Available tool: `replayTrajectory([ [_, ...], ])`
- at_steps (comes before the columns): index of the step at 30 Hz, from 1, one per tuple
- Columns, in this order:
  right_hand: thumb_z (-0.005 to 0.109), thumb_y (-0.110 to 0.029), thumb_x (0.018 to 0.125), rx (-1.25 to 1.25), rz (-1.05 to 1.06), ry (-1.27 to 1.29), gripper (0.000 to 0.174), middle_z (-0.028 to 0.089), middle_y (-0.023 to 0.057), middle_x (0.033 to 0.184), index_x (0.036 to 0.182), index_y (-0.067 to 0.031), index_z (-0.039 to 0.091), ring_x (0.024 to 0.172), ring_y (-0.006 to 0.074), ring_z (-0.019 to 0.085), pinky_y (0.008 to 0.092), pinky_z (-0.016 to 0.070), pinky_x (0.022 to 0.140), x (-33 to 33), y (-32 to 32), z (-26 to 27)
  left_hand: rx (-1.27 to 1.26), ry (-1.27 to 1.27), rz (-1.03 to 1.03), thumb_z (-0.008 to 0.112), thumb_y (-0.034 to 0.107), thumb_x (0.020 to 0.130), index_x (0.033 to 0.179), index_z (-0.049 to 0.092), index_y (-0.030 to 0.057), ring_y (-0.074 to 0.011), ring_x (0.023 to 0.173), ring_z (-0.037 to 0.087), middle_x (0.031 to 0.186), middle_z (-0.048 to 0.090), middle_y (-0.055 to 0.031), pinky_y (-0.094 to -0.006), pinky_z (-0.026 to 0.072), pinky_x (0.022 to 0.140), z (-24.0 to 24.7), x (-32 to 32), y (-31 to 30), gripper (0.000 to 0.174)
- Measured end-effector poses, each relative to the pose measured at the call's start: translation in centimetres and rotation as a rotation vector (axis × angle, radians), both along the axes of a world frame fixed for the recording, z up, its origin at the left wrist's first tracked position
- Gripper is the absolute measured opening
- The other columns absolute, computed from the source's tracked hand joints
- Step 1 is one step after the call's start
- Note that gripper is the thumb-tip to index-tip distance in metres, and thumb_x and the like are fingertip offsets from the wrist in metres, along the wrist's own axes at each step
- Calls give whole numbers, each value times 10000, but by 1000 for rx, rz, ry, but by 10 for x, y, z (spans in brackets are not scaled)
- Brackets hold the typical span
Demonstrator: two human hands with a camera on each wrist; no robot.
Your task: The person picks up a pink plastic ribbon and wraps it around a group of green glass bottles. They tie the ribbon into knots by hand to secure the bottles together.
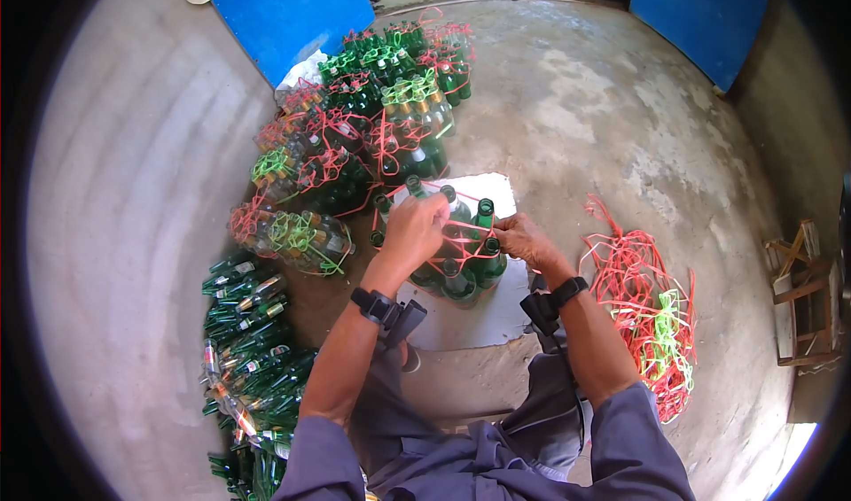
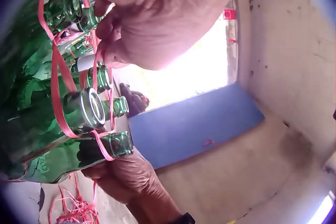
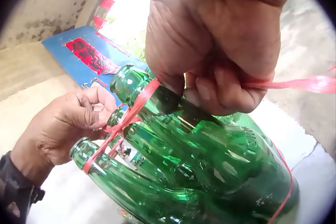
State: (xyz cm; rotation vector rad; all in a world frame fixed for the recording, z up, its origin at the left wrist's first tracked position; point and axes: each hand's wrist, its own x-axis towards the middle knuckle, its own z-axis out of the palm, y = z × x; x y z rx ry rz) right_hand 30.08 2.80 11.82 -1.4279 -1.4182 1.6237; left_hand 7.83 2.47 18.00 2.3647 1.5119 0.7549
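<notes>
Several green glass bottles (image 1: 459, 279) stand upright in a cluster, with red plastic strapping (image 3: 128, 111) looped and crossed around their necks. My left hand (image 1: 413, 231) is over the far left side of the cluster. In the right wrist view, its thumb and fingers (image 3: 92, 109) pinch the strapping beside a bottle neck. On the right side of the cluster, my right hand (image 1: 529, 240) has its fingers curled tightly round a red strap (image 3: 299, 84), whose free length trails out to the right. In the left wrist view, bottles partly hide the right hand's fingers.
The cluster stands on a white board (image 1: 443, 328). Tied bottle bundles (image 1: 355, 138) crowd the floor beyond, on the left. Loose green bottles (image 1: 253, 350) lie piled at the near left. A heap of red and green strapping (image 1: 643, 324) lies right, near a wooden stool (image 1: 805, 297).
</notes>
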Motion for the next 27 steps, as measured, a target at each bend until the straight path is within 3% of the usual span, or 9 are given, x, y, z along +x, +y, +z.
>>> replayTrajectory([
  [4,782,-353,816,9,-14,13,392,636,27,671,873,34,765,582,92,500,285,405,531,0,-5,9,89,87,-30,613,-20,764,797,632,86,-336,764,622,772,675,-124,-458,437,683,-10,2,5,112],
  [6,735,-365,876,-46,-15,81,339,480,-68,566,772,-42,726,476,39,328,242,243,435,1,-6,1,127,232,-6,623,12,766,791,662,105,-333,746,610,756,660,-132,-449,402,694,-15,4,4,104],
  [10,738,-334,873,-136,-198,273,323,427,-68,546,780,-30,674,450,40,316,238,230,416,-1,-11,-18,214,196,15,615,26,768,791,689,123,-327,729,600,724,637,-137,-439,394,701,-15,5,-4,124],
  [12,816,-245,754,-170,-375,225,326,500,-21,591,830,36,670,446,45,345,239,212,394,4,-10,-18,181,174,13,605,20,767,835,698,125,-326,759,608,714,621,-129,-434,398,715,-16,4,-8,156],
  [15,801,-195,778,-207,-350,415,244,436,-45,568,767,-23,628,427,41,313,242,187,386,20,-15,-5,189,95,-7,590,24,768,869,699,111,-321,820,628,763,652,-121,-432,411,777,-19,2,-13,172],
  [19,790,-164,798,-311,-294,474,270,386,-61,558,698,-72,556,419,39,289,250,170,384,20,-32,18,205,-10,54,591,46,772,942,695,106,-301,932,634,873,684,-102,-454,402,881,-18,16,-28,208],
  [22,785,-171,811,-336,-319,520,307,388,-57,557,678,-90,520,416,41,293,251,167,386,12,-37,23,136,-22,-43,643,105,775,1067,659,104,-295,1120,580,1090,671,-78,-543,334,1016,-6,31,-53,293],
  [25,761,-143,820,-294,-360,592,276,396,-52,561,682,-93,528,413,50,300,248,172,386,1,-41,28,235,68,-76,691,106,759,1082,653,101,-322,1159,563,1105,669,-76,-525,334,1036,-11,34,-59,325],
  [27,722,-91,823,-262,-403,631,244,393,-49,577,683,-99,522,410,59,296,246,174,386,-4,-42,28,192,-1,-99,720,81,746,1108,644,109,-336,1187,539,1112,656,-68,-493,359,1035,-20,34,-56,371],
])
